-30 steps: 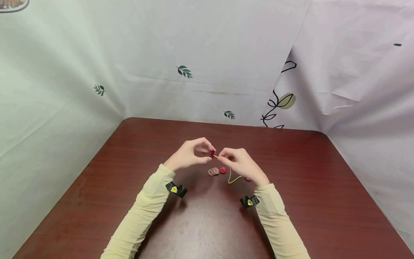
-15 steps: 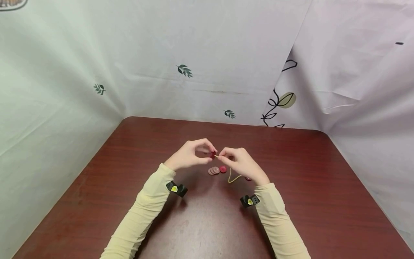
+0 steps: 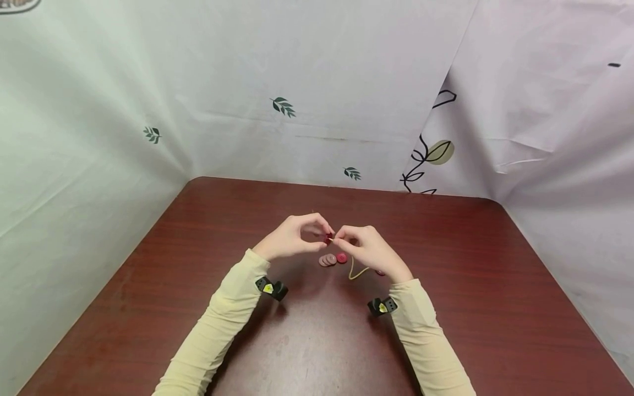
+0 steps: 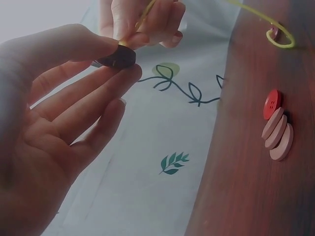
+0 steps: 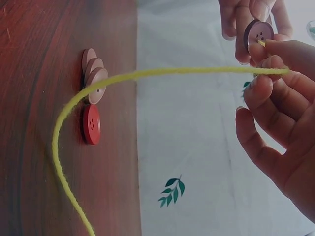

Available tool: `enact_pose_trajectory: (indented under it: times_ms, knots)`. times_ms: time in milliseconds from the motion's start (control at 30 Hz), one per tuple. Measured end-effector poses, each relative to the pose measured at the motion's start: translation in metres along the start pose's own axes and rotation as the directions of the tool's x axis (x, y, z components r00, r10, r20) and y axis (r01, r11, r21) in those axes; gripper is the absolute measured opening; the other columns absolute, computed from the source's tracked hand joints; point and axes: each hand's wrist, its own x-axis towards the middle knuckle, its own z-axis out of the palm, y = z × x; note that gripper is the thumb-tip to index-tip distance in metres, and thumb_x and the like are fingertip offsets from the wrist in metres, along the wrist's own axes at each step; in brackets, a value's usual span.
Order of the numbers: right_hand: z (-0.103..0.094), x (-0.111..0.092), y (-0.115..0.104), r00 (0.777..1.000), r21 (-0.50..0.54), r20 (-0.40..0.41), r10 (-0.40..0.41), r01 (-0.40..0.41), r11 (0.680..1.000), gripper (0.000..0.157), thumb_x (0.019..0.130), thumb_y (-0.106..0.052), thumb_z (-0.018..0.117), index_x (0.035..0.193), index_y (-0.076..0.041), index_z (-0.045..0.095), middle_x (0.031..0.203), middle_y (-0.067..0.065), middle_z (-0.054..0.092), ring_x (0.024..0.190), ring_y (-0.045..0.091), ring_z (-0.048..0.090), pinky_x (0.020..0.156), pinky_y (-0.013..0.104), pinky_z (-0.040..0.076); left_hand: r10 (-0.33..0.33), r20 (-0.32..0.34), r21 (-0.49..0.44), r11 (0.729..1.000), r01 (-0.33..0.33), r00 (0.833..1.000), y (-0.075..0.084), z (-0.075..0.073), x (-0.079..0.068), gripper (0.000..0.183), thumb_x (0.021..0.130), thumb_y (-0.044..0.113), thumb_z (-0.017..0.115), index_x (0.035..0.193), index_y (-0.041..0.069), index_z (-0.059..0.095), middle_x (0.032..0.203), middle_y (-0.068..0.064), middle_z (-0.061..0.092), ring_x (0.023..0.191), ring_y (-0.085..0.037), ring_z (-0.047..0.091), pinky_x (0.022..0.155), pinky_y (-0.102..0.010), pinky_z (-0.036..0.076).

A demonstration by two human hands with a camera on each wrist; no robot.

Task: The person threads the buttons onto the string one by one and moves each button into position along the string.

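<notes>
My left hand [image 3: 287,237] pinches a dark red button [image 5: 252,34] between thumb and fingertips, above the table. Several small holes show on the button's face in the right wrist view. From the right, my right hand [image 3: 370,252] pinches a yellow string [image 5: 172,71] near its end. The string's tip meets the button's face at a hole, and the fingertips of both hands are close together there. The rest of the string loops down to the table. In the left wrist view, the dark button [image 4: 122,57] is seen nearly edge-on.
Three overlapping pinkish buttons [image 3: 327,260] lie on the table [image 3: 238,203] below the hands, beside a bright red button [image 3: 342,258]. Farther right, another reddish button [image 3: 380,273] lies by the string, partly hidden by the right wrist. White curtains surround the table.
My left hand has brought the dark red button slightly to the right, closer to the right fingertips. Less string shows between button and right hand. The right hand has hardly moved.
</notes>
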Motion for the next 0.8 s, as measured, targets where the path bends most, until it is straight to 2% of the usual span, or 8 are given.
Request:
enact_pose_trajectory:
  times_ms: [267,467,800]
  knots:
    - [0.0016,0.0011,0.0022,1.0,0.016,0.006,-0.012,0.012,1.0,0.008,0.093,-0.017,0.064,0.089,-0.012,0.069,0.065,-0.003,0.06,0.06,0.019,0.051,0.054,0.021,0.038,0.025,0.004,0.059,0.998,-0.025,1.0,-0.0003,0.0005,0.0005,0.026,0.081,0.002,0.074,0.104,0.011,0.065,0.103,-0.005,0.07,0.097,-0.016,0.069,0.087,-0.038,0.056]
    - [0.003,0.0011,0.0028,1.0,0.004,0.001,-0.008,0.008,1.0,0.007,0.093,-0.017,0.064,0.089,-0.016,0.069,0.066,-0.006,0.061,0.06,0.014,0.051,0.055,0.021,0.04,0.014,0.014,0.064,0.998,-0.014,1.0,0.0,0.0016,0.0009,0.026,0.082,0.004,0.074,0.105,0.011,0.064,0.102,-0.005,0.07,0.097,-0.016,0.068,0.088,-0.04,0.055]
    - [0.0039,0.0019,0.0029,1.0,0.019,0.01,-0.002,0.002,1.0,0.011,0.093,-0.017,0.064,0.092,-0.008,0.069,0.067,-0.004,0.063,0.06,0.017,0.052,0.055,0.021,0.04,0.004,-0.025,0.059,0.998,-0.003,1.0,0.0002,0.0037,0.0017,0.029,0.081,0.009,0.077,0.105,0.01,0.061,0.1,-0.006,0.07,0.094,-0.017,0.068,0.089,-0.04,0.054]
